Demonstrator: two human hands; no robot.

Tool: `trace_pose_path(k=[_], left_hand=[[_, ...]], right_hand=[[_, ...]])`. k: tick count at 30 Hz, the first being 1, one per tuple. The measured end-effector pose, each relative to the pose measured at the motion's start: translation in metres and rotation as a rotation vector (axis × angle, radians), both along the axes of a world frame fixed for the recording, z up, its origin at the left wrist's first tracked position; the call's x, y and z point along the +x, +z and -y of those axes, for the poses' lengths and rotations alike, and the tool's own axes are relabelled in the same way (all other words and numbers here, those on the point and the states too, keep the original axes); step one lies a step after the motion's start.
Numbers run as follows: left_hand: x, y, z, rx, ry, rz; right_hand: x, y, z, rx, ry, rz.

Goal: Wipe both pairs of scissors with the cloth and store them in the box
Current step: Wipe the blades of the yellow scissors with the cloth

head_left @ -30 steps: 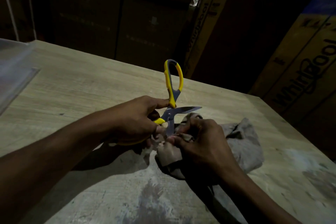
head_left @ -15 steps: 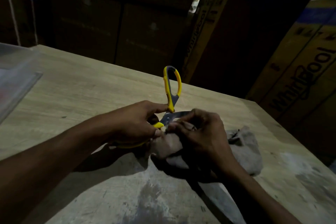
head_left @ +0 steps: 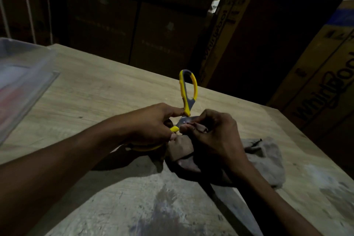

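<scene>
Wooden table (head_left: 99, 90) (stained near the front) backed by stacked cardboard cartons (head_left: 316, 82).

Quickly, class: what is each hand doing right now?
Left hand: grips the yellow-and-grey-handled scissors, opened wide.
Right hand: pinches the crumpled grey-brown cloth around a blade.

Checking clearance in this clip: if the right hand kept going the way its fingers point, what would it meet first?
The right hand, pinching the cloth, points left; it would likely meet the scissors blade at once, then the left hand.
</scene>
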State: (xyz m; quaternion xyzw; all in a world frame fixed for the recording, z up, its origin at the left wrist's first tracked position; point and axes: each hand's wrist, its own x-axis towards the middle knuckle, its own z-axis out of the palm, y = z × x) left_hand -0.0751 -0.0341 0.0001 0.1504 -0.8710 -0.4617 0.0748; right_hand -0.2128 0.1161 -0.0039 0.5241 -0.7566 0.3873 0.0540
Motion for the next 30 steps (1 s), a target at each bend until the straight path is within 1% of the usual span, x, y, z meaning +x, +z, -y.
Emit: trace_pose_path(k=[2,5,8,10,11,13,15,16,17,18,19,20,21,22,23,24,27,29,30], left_hand=[[0.002,-0.001,0.005,0.029,0.009,0.020],[0.003,-0.001,0.006,0.097,0.005,0.028],[0.002,0.000,-0.001,0.132,0.016,0.000],[0.001,-0.003,-0.004,0.157,0.028,-0.007],[0.001,-0.005,-0.004,0.193,0.034,-0.021],[-0.002,-0.006,-0.003,0.298,0.083,-0.107],[-0.004,-0.001,-0.005,0.378,0.182,-0.232],[-0.005,0.002,-0.008,0.404,0.232,-0.293],[-0.005,0.005,-0.010,0.432,0.265,-0.346],[-0.006,0.007,-0.013,0.463,0.279,-0.384],[-0.006,0.008,-0.013,0.490,0.283,-0.412],[-0.005,0.009,-0.015,0.504,0.278,-0.435],[-0.006,0.010,-0.017,0.505,0.269,-0.448],[-0.007,0.010,-0.019,0.496,0.260,-0.452],[-0.008,0.008,-0.021,0.483,0.253,-0.448],[-0.008,0.007,-0.024,0.471,0.244,-0.442],[-0.011,-0.001,-0.031,0.448,0.232,-0.417],[-0.012,-0.005,-0.034,0.438,0.236,-0.400],[-0.012,-0.007,-0.035,0.435,0.238,-0.392]], right_hand=[[-0.003,-0.012,-0.002,0.111,-0.026,-0.065],[-0.010,-0.023,-0.018,0.382,0.001,-0.144],[-0.011,-0.014,-0.025,0.578,0.023,-0.299],[-0.016,0.000,-0.029,0.681,-0.018,-0.368],[-0.021,0.008,-0.032,0.686,-0.064,-0.384],[-0.034,0.019,-0.046,0.565,-0.178,-0.417],[-0.038,0.021,-0.063,0.468,-0.171,-0.430],[-0.038,0.018,-0.071,0.447,-0.106,-0.394],[-0.035,0.014,-0.079,0.396,-0.027,-0.318],[-0.032,0.012,-0.089,0.288,0.023,-0.209],[-0.032,0.012,-0.099,0.138,0.027,-0.107],[-0.037,0.012,-0.111,-0.018,-0.035,-0.041],[-0.045,0.013,-0.126,-0.132,-0.154,0.004],[-0.056,0.014,-0.142,-0.175,-0.297,0.027],[-0.072,0.012,-0.161,-0.150,-0.448,0.042],[-0.087,0.010,-0.180,-0.082,-0.587,0.055],[-0.125,0.000,-0.226,0.203,-0.921,0.135],[-0.131,0.000,-0.235,0.292,-1.015,0.285],[-0.131,0.000,-0.234,0.286,-0.999,0.365]])
